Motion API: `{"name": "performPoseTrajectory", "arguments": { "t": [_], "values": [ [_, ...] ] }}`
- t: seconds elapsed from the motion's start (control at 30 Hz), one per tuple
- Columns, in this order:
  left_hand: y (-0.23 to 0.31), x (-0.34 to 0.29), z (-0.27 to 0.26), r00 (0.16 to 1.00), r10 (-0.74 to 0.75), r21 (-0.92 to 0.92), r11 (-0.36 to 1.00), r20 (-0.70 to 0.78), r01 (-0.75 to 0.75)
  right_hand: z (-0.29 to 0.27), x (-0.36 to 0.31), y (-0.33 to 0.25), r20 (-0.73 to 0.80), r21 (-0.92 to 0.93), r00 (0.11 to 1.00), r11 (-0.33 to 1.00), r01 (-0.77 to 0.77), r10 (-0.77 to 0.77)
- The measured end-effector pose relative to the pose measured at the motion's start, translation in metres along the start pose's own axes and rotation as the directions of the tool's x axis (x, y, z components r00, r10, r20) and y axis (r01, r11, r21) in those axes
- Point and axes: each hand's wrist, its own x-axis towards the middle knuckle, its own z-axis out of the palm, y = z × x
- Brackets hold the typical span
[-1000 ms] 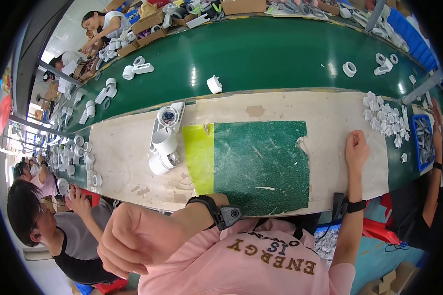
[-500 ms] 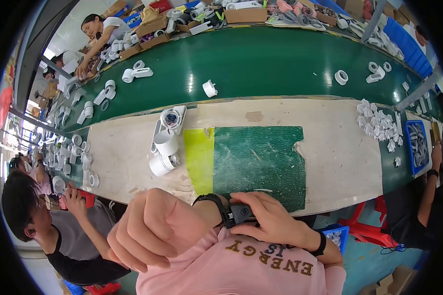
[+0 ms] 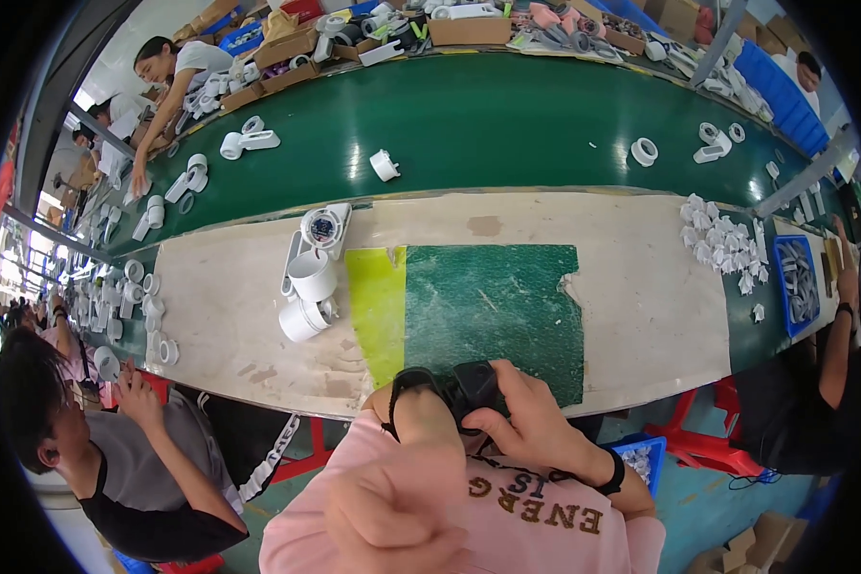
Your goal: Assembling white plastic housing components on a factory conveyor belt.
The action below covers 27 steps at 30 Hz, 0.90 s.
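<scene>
My left hand (image 3: 387, 512) is drawn back over my pink shirt, its fingers curled and smeared by motion, so I cannot tell what they hold. A black strap (image 3: 413, 378) circles my left wrist and carries a small black wrist camera (image 3: 473, 385). My right hand (image 3: 531, 416) pinches this camera between thumb and fingers. Beyond my hands lies a scuffed green mat (image 3: 493, 316), with a yellow-green strip (image 3: 375, 306) along its left side. Left of the strip stand white plastic housings (image 3: 313, 275), one with a round circuit board (image 3: 321, 227) showing.
A green conveyor belt (image 3: 488, 120) with scattered white parts runs behind the beige work surface (image 3: 655, 297). Small white pieces (image 3: 717, 234) are piled at the right, beside a blue bin (image 3: 796, 282) of grey parts. Co-workers sit left and right; another person reaches over the belt at far left.
My left hand has swung right and down toward my shirt, its wrist turning. My right hand stays on the wrist camera, which has tilted. The whole view has shifted slightly.
</scene>
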Motion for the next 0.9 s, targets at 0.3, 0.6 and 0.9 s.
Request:
{"name": "performPoseTrajectory", "arguments": {
  "t": [0.3,0.6,0.9],
  "values": [
    [-0.005,-0.002,-0.002,0.799,-0.573,-0.459,0.768,-0.181,0.447,-0.002,-0.005,0.017,-0.039,-0.101,0.956,0.953,0.286,-0.291],
    [-0.003,0.002,-0.023,0.781,-0.621,-0.251,0.769,-0.075,0.588,-0.048,0.013,0.027,0.136,-0.169,0.984,0.976,0.137,-0.114],
    [-0.065,-0.094,-0.005,0.055,-0.985,0.176,0.085,0.165,0.981,-0.280,0.083,0.188,-0.484,-0.551,0.875,0.784,-0.286,-0.021]
  ]
}}
